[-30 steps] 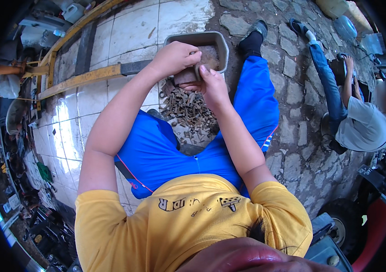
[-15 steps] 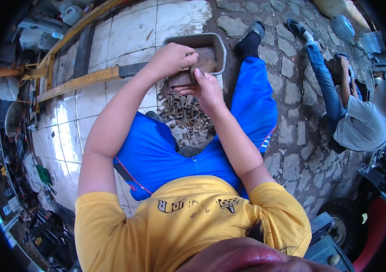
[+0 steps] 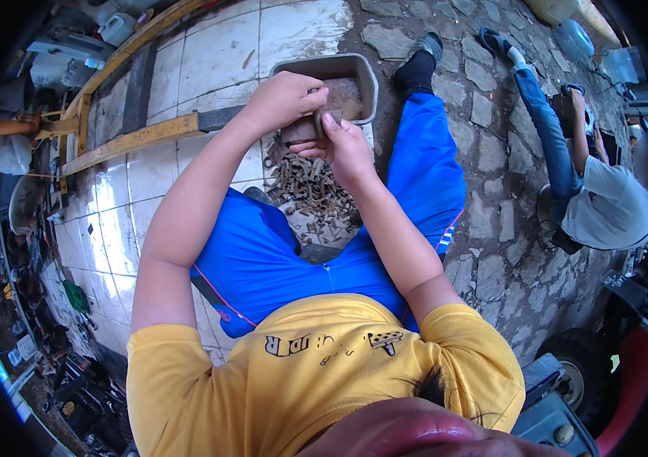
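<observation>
My left hand (image 3: 282, 99) and my right hand (image 3: 347, 150) are closed on a dull brown, blocky piece (image 3: 301, 130) at the near-left edge of a grey rectangular tub (image 3: 369, 91); its exact shape is partly hidden by my fingers. My left fingers are curled at its top, and my right thumb presses on its side with the fingers beneath. The tub has brown, grimy contents. On the floor between my blue-trousered legs lies a pile of several small, dirty metal parts (image 3: 308, 186), just below my hands.
A yellow frame (image 3: 122, 141) with dark bars lies on the tiled floor (image 3: 217, 46) at left. Stone paving (image 3: 484, 190) runs along the right, where another person (image 3: 606, 209) sits. Cluttered tools line the left edge; a red machine with a tire (image 3: 636, 381) stands lower right.
Both hands, still on the brown piece, have shifted slightly left since a second ago, and my right fingers show a little differently beneath it. The other person's head has moved slightly.
</observation>
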Tool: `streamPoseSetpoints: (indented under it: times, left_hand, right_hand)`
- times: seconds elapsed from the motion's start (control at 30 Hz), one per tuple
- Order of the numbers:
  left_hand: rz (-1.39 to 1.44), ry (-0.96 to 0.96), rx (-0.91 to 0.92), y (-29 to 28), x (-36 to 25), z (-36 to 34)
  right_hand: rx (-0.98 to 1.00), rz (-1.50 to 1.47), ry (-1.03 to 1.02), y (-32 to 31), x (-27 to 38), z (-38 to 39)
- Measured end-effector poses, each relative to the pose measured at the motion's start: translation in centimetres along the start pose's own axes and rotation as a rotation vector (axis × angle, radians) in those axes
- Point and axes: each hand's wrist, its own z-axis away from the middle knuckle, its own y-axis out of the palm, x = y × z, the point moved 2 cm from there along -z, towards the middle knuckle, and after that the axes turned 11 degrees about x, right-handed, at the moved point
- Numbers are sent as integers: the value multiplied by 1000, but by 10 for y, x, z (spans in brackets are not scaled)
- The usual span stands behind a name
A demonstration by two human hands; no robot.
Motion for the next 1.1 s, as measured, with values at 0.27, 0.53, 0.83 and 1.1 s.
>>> streamPoseSetpoints:
  times: [0.27,0.53,0.83,1.1]
  left_hand:
    - [-75,-75,36,4,5,-2]
    - [-52,-82,39,-1,2,0]
    - [-73,-96,47,-2,1,0]
    - [-24,-2,-38,4,8,2]
  right_hand:
    - [14,17,7,1,0,1]
    - [35,-46,20,-2,0,0]
    - [81,-236,13,-14,1,-4]
    - [44,-189,8,-4,5,-2]
